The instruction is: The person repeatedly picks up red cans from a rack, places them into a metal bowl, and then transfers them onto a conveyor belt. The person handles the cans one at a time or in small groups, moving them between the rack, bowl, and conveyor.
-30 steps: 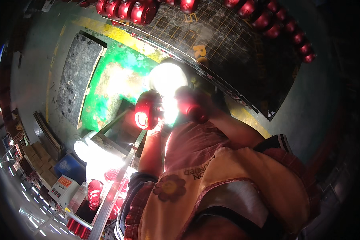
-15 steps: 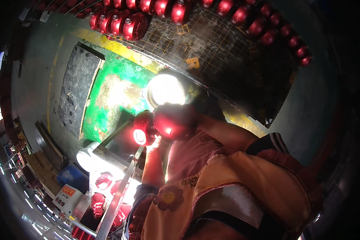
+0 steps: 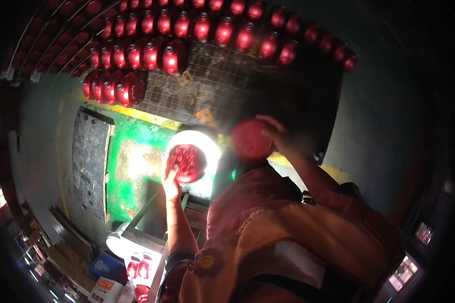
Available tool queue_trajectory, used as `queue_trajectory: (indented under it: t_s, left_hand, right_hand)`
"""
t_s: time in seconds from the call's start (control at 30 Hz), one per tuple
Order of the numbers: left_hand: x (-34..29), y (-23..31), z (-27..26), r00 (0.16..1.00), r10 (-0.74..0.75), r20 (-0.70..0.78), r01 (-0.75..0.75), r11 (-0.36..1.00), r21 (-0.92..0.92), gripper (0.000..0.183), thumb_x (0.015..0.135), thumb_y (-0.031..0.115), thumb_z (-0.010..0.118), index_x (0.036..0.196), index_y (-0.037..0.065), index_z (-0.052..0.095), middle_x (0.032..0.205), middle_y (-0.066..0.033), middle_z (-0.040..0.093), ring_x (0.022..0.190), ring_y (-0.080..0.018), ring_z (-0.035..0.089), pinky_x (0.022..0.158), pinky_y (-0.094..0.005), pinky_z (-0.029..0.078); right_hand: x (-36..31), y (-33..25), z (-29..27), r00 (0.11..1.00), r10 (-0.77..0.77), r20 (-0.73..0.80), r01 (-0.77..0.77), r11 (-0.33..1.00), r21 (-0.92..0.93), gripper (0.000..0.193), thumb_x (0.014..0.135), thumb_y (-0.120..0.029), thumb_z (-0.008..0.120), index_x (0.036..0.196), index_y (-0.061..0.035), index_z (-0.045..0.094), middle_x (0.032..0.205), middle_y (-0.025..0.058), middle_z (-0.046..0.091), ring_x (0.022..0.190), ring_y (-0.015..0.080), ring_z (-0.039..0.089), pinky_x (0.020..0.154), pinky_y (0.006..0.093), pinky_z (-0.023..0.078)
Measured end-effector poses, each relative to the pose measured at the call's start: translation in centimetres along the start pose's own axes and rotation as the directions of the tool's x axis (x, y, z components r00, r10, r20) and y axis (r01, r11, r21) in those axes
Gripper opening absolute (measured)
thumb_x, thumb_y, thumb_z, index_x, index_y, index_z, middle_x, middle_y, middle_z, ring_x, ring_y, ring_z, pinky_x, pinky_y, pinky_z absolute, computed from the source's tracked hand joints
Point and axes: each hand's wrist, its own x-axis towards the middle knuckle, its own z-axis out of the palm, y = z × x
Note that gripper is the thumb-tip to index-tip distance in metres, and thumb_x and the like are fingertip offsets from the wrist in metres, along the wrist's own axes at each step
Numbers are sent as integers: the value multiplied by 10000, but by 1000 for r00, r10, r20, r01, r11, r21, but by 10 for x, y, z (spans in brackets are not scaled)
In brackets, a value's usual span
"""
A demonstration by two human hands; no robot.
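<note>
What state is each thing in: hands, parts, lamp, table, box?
Left hand: closed on the left red part.
Left red part: held, mottled round face toward the camera.
Right hand: closed on the right red part.
Right red part: held, apart from the left one.
Round lamp: lit.
Other red parts: lined up in rows.
Dark table: partly covered by them.
White box: power unclear.

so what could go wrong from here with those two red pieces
The left hand holds a round red piece one-handed, so it might slip and drop. The bright lamp showing behind it could dazzle. The right hand holds another red piece, which overlaps the edge of the dark board in view and might knock it.
</note>
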Motion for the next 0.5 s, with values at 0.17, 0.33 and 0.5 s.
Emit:
queue_trajectory:
  t_s: [0.17, 0.33, 0.5]
  left_hand:
    - [74, 19, 145, 970, 158, 186, -221, 893, 392, 653, 705, -19, 732, 1320, 161, 607, 1370, -170, 456, 1252, -325, 468, 1028, -381, 430]
    - [72, 7, 244, 900, 371, 227, -419, 602, 680, 494, 752, 181, 768, 1233, 202, 656, 1350, -195, 469, 1188, -347, 524, 950, -407, 491]
    - [70, -9, 264, 859, 456, 235, -493, 609, 622, 429, 776, 212, 743, 1198, 166, 678, 1271, -186, 574, 1162, -358, 564, 904, -460, 519]
  right_hand:
    - [-9, -9, -27, 725, -617, -306, 212, 623, -753, 475, 764, -59, 757, 1212, -202, 692, 1361, 138, 478, 1252, 300, 478, 1033, 386, 426]
    - [0, 16, -30, 627, -694, -353, 68, 500, -863, 503, 783, -100, 772, 1241, -288, 681, 1461, 146, 380, 1270, 327, 438, 1059, 398, 401]
    - [-16, 12, -15, 748, -575, -332, -29, 472, -881, 584, 757, -141, 777, 1292, -332, 641, 1522, 195, 303, 1308, 405, 366, 1066, 454, 382]
